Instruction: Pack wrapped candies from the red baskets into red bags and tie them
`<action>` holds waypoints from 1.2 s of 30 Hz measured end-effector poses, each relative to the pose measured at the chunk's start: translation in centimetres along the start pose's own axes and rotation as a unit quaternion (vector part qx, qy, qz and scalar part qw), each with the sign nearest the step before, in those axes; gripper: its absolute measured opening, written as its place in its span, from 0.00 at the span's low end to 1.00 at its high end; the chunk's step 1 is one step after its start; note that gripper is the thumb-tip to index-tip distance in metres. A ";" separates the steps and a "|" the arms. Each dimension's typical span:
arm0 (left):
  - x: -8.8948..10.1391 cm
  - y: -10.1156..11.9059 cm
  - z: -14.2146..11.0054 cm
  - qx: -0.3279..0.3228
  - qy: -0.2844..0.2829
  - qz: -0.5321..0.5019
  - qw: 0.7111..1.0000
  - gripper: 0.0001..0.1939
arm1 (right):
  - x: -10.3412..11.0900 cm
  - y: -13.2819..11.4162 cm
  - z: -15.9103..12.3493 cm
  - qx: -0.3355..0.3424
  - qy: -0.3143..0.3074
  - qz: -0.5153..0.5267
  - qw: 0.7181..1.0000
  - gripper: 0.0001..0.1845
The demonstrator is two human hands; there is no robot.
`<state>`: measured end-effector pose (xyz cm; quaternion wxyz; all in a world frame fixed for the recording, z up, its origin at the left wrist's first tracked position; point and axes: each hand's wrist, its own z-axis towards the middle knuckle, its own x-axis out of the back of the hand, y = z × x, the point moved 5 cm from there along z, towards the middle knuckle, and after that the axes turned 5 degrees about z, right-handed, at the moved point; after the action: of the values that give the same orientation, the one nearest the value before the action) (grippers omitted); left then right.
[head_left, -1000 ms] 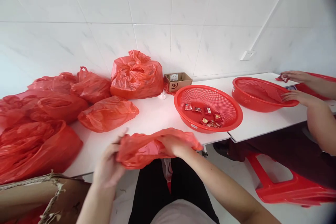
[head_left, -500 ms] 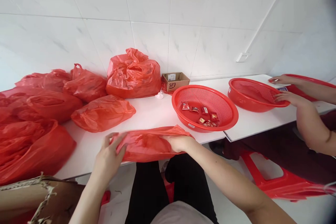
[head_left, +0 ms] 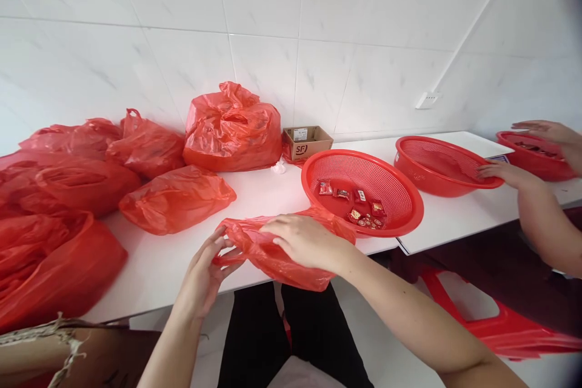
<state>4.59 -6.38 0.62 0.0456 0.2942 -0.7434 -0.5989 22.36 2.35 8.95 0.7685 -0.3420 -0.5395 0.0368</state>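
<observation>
A thin red plastic bag [head_left: 291,270] lies at the table's front edge in front of me, its mouth facing left. My left hand [head_left: 207,273] grips the bag's rim at that mouth, some fingers spread along the film. Over the bag's upper side rests my right hand [head_left: 311,242], fingers stretched to the left and touching the plastic. Behind the bag's right end stands a red perforated basket [head_left: 409,212] with several small wrapped snacks [head_left: 357,215] in it. The bag overlaps the front of its rim.
Several filled red bags [head_left: 231,133] crowd the left and back. Another red bag [head_left: 177,200] lies nearer. A small cardboard box [head_left: 308,142] stands by the wall. A torn carton [head_left: 40,354] is at lower left. At right, a co-worker's hand [head_left: 507,173] touches a second basket [head_left: 431,176].
My right hand has come out of the bag and now lies over it. My left hand has moved right, onto the bag's mouth. The co-worker's far hand has lifted over a third basket.
</observation>
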 end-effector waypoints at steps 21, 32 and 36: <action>3.2 0.7 -1.3 -0.224 0.215 0.258 0.915 0.28 | -7.8 10.9 0.8 -0.190 -0.129 0.010 0.973 0.54; 3.0 -2.2 3.6 -0.118 0.086 0.515 0.845 0.18 | -6.8 11.6 0.6 -0.241 -0.130 -0.001 0.962 0.53; 3.2 -0.8 2.1 -0.120 0.101 0.582 0.798 0.21 | -4.4 8.7 0.0 -0.187 -0.138 0.014 0.972 0.44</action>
<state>1.41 -6.26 -1.65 0.4951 -0.1432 -0.6882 -0.5107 23.27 7.10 0.46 0.6083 -0.4785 -0.6332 -0.0070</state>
